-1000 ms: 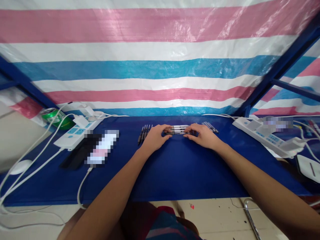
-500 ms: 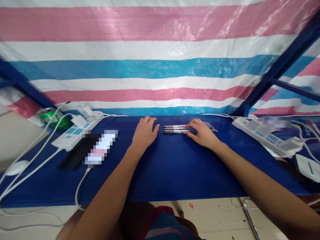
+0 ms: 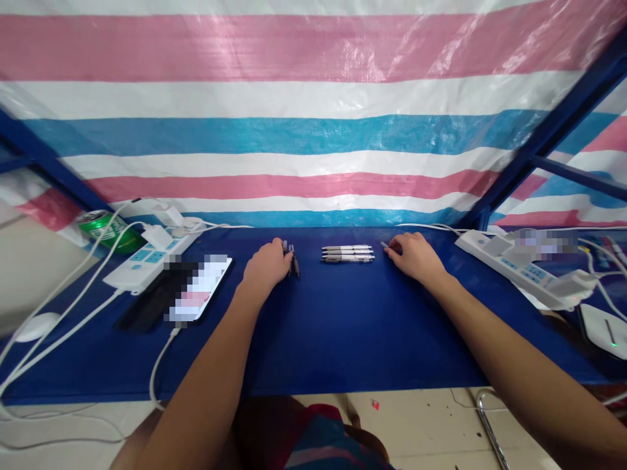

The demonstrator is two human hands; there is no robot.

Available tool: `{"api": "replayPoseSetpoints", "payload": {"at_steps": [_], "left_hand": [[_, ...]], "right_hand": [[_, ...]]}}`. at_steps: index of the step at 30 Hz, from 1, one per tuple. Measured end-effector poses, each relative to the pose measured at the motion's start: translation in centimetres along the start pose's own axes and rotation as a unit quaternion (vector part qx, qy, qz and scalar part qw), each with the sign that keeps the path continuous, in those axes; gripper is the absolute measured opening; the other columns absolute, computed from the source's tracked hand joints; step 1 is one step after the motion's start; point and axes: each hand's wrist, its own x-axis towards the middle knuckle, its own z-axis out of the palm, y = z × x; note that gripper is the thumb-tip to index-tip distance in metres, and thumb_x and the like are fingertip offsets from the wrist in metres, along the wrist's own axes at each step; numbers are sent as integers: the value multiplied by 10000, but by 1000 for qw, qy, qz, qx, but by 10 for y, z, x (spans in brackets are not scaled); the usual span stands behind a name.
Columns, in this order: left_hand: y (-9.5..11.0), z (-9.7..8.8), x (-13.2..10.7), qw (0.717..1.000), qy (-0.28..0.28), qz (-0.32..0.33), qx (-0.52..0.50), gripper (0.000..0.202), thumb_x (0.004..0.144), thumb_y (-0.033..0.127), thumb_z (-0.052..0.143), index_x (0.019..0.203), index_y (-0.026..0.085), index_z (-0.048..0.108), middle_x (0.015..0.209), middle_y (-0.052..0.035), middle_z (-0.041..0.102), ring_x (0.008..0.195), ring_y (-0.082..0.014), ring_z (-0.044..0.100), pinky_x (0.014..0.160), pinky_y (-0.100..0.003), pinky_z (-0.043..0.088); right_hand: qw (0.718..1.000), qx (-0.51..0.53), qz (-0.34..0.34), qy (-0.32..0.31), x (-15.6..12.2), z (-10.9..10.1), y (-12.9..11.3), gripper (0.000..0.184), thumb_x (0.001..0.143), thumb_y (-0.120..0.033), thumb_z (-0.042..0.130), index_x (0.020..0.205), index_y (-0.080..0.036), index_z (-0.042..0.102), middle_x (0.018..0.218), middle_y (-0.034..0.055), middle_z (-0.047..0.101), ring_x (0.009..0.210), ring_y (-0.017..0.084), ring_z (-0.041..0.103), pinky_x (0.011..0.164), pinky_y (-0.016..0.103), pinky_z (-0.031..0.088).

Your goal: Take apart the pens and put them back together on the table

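Note:
Three pens (image 3: 347,254) with white and grey bodies lie side by side, pointing left to right, on the blue table (image 3: 343,326). To their left, my left hand (image 3: 266,266) is closed with curled fingers around a pen. Dark-gripped pens (image 3: 295,264) stand out beside its thumb, and the hand hides part of them. On the other side, my right hand (image 3: 414,256) is closed, its thumb and fingers pinching a pen (image 3: 384,245). Only the clear end of that pen shows; the rest is behind the fingers.
At left are a power strip (image 3: 142,264) with white cables, a green can (image 3: 110,230) and a phone (image 3: 203,290) on a charging cable. Another power strip (image 3: 529,271) and a white device (image 3: 605,329) sit at right. A striped sheet (image 3: 313,130) hangs behind the table.
My left hand has closed at the pens on the left. My right hand has left the three middle pens, moved right and pinched another pen.

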Motion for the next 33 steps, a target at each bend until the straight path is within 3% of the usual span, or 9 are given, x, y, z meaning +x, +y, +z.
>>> {"api": "replayPoseSetpoints", "payload": {"at_steps": [8, 13, 17, 23, 26, 30, 33], "left_hand": [[8, -12, -9, 997, 69, 26, -24, 211, 1020, 399, 601, 1107, 245, 716, 1198, -127, 757, 1103, -353, 716, 888, -436, 556], [8, -12, -8, 995, 76, 16, -61, 229, 969, 368, 675, 1157, 246, 723, 1169, -123, 778, 1086, -357, 721, 861, -436, 556], [7, -8, -3, 984, 116, 42, -126, 329, 938, 355, 719, 1248, 249, 693, 1085, -100, 799, 1060, -334, 729, 869, -427, 552], [7, -7, 1, 941, 203, 129, -237, 167, 924, 306, 736, 1075, 235, 743, 997, -56, 809, 955, -255, 749, 904, -386, 560], [10, -11, -1, 914, 233, 139, -301, 159, 924, 332, 752, 1033, 217, 765, 987, -53, 812, 903, -231, 754, 885, -370, 580], [14, -16, -4, 876, 261, 145, -379, 249, 932, 432, 763, 1043, 209, 776, 1038, -61, 814, 944, -222, 760, 941, -375, 596], [20, -16, -8, 857, 245, 180, -415, 284, 947, 460, 750, 1076, 208, 772, 1070, -65, 807, 994, -221, 760, 972, -372, 598]], "right_hand": [[999, 16, -23, 29, 3, 8, 4, 202, 1033, -312, 559, 1011, -188, 717, 997, 149, 735, 974, 343, 626, 928, 480, 485], [993, 78, -53, 67, 4, 6, 0, 242, 1054, -362, 524, 1046, -196, 700, 1013, 150, 723, 996, 345, 631, 963, 515, 485], [988, 118, -65, 75, 1, 0, -11, 234, 1059, -366, 517, 1060, -205, 687, 1037, 144, 720, 1011, 340, 629, 946, 503, 497], [983, 151, -80, 72, -1, -2, -20, 210, 1060, -360, 522, 1057, -214, 672, 1050, 136, 718, 1023, 331, 635, 954, 493, 503], [980, 161, -86, 74, -2, -2, -21, 219, 1065, -374, 517, 1062, -216, 668, 1056, 139, 714, 1026, 331, 637, 950, 494, 510], [977, 175, -92, 78, -3, -5, -26, 228, 1070, -389, 512, 1084, -223, 667, 1061, 134, 714, 1032, 325, 638, 953, 492, 518], [972, 194, -101, 86, -6, -9, -37, 222, 1075, -394, 516, 1125, -233, 661, 1093, 125, 726, 1068, 316, 648, 961, 470, 528]]}}
